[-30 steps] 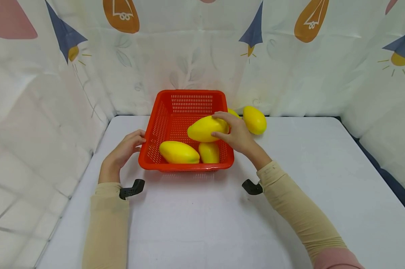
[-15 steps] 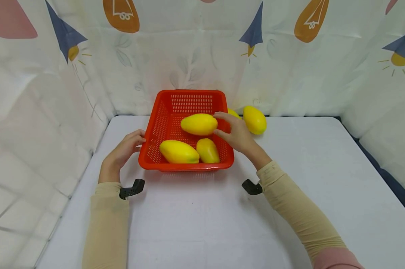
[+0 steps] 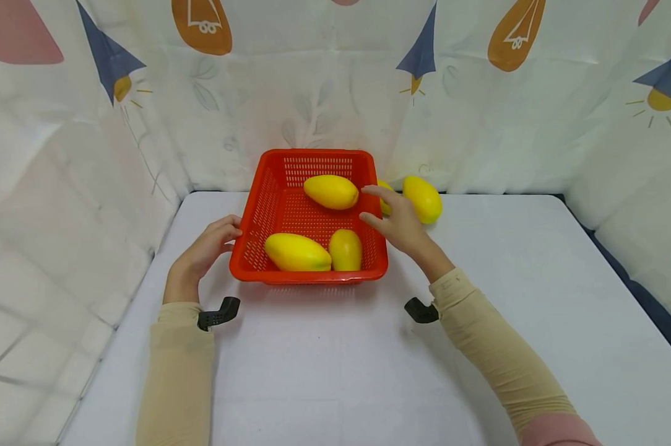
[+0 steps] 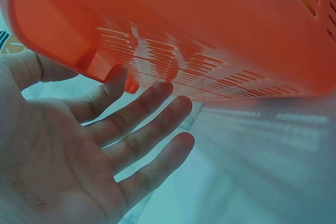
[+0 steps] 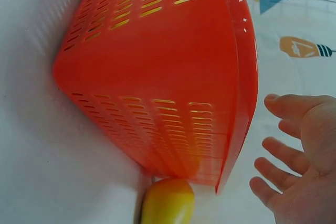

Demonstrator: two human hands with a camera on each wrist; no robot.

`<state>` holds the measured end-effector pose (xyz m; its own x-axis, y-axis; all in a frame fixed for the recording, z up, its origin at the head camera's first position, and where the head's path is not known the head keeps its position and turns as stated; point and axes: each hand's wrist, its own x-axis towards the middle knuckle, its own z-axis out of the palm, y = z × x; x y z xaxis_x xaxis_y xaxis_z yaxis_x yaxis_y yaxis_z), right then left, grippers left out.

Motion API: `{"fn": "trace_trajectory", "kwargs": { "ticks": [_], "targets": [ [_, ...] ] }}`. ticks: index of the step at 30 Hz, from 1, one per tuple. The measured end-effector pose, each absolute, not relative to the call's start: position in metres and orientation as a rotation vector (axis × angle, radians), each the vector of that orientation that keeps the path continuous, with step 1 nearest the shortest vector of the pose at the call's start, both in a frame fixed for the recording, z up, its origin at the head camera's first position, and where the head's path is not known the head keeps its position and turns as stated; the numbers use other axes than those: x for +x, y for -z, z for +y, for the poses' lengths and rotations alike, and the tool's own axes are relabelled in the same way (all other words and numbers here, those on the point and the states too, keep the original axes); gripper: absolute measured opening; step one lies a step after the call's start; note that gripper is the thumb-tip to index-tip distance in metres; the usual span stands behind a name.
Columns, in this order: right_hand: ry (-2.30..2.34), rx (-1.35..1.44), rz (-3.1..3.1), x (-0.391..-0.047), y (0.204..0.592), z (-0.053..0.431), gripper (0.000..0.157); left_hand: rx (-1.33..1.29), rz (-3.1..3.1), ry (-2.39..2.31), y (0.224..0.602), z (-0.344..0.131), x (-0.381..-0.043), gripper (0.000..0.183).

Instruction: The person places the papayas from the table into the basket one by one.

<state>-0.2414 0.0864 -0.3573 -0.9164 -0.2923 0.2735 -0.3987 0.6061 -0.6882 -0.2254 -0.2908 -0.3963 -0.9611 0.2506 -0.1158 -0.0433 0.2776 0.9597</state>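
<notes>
A red plastic basket (image 3: 307, 277) holds several yellow mangoes: one mango (image 3: 331, 191) near the back, a long mango (image 3: 298, 252) at front left and a shorter mango (image 3: 345, 250) beside it. My left hand (image 3: 206, 249) rests at the basket's left rim; in the left wrist view its fingers (image 4: 152, 153) stretch out loosely along the outer wall. Over the right rim, my right hand (image 3: 398, 222) holds nothing, thumb and fingers spread apart. The right wrist view shows that hand (image 5: 310, 166) just off the rim.
Behind the right hand on the white table (image 3: 324, 359), a mango (image 3: 422, 199) lies outside the basket. Another mango (image 3: 385, 197) is partly hidden by the basket and hand. A patterned white curtain (image 3: 324, 87) stands behind the table.
My right hand has let go of the mango, which has come to lie toward the back of the basket. That hand has drawn slightly right; the left hand stays put.
</notes>
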Motion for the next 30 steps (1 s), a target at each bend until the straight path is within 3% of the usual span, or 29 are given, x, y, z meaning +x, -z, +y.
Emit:
{"fn": "trace_trajectory", "kwargs": {
  "ticks": [30],
  "targets": [
    [-1.243,0.507,-2.647,-0.244,0.365,0.105,0.048,0.199,2.307,-1.746,0.396,-0.29,-0.225,0.023]
  ]
}}
